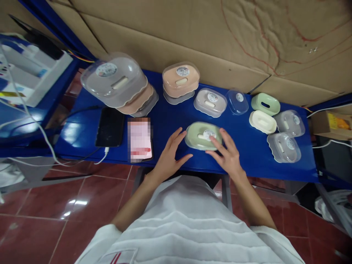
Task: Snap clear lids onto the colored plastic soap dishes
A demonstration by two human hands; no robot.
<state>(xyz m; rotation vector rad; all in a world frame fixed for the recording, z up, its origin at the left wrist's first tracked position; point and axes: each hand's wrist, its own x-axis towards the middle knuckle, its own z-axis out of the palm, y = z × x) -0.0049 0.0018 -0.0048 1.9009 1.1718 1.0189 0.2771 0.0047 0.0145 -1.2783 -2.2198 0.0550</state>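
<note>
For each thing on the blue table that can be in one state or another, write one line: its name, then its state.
Green soap box: lidded, between both hands.
Left hand: open, flat beside the box.
Right hand: open, fingers on the lid.
Black phone: screen dark, cable plugged in.
Second phone: screen lit.
Peach soap box: lidded, stacked.
Green tray: uncovered.

A blue surface [170,121] is set against a wall covered with brown cardboard [209,33], creased and marked with thin red lines. The floor [41,220] is laid with glossy red-brown tiles, in which overhead light is reflected. A blue frame [55,25] is seen at the left, with white cables [33,124] hung beside it. Metal legs [226,190] are seen beneath.
</note>
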